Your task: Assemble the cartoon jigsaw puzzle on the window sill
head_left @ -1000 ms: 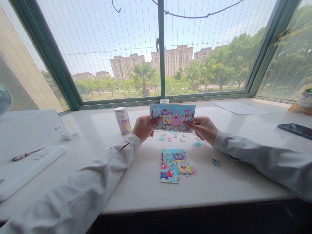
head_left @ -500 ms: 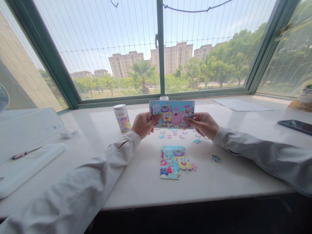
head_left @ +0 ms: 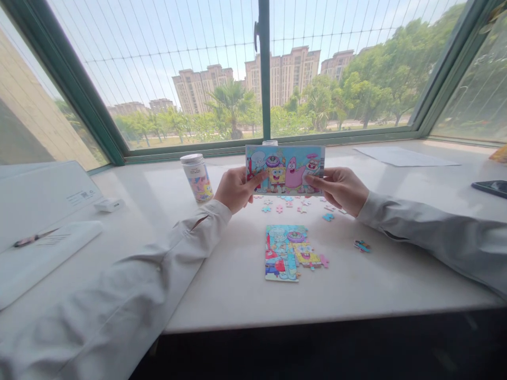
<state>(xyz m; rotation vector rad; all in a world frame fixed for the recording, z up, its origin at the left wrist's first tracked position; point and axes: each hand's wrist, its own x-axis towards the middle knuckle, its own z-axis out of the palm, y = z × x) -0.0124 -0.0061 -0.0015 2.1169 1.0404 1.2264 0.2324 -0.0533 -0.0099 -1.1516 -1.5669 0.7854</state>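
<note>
A cartoon picture card (head_left: 295, 168) with a barcode on its right edge is held upright between both hands above the table. My left hand (head_left: 233, 188) pinches its left side, thumb on the front. My right hand (head_left: 344, 189) grips the right side the same way. Below the card lies a partly joined jigsaw puzzle (head_left: 282, 256) showing the same figures, with an uneven right edge. Loose puzzle pieces (head_left: 279, 209) are scattered behind it, some hidden by the card and hands. A blue puzzle piece (head_left: 328, 217) and a small group of pieces (head_left: 362, 246) lie to the right.
A printed jar (head_left: 199, 179) stands left of my left hand; another jar's lid (head_left: 270, 142) shows behind the card. At left are a white box (head_left: 51, 195), a small white block (head_left: 108, 205) and a pen (head_left: 34, 239). Paper (head_left: 407, 155) and a phone (head_left: 491, 188) lie right.
The view has tilted down and shifted slightly, so the scene sits higher in the picture. Both hands still hold the card in much the same pose; the puzzle looks unchanged.
</note>
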